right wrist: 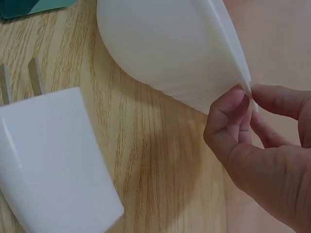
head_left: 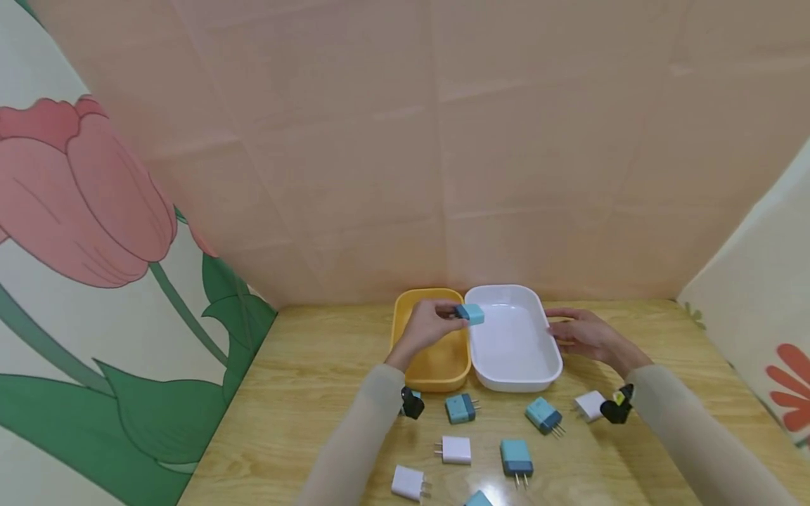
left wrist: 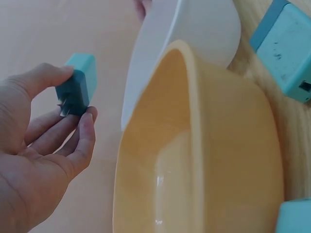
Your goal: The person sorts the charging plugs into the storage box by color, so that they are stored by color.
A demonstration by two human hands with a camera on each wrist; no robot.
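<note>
A teal-and-navy charger plug [head_left: 471, 313] is pinched between the thumb and fingers of my left hand [head_left: 427, 327], held above the spot where the two tubs meet. In the left wrist view, the prongs of the charger plug [left wrist: 83, 80] point back toward the palm. My right hand [head_left: 588, 337] grips the right rim of the white tub [head_left: 514, 344]. The right wrist view shows thumb and fingers pinching that tub's rim [right wrist: 228, 43]. Left of it, side by side, stands a yellow-orange tub [head_left: 443, 358], partly hidden by my left hand and wrist.
Several teal chargers [head_left: 460, 408] and white chargers [head_left: 456, 450] lie scattered on the wooden table [head_left: 297, 407] in front of the tubs. A white charger [head_left: 590, 405] sits by my right wrist. Behind the tubs rises a pinkish-tan cloth backdrop [head_left: 367, 176].
</note>
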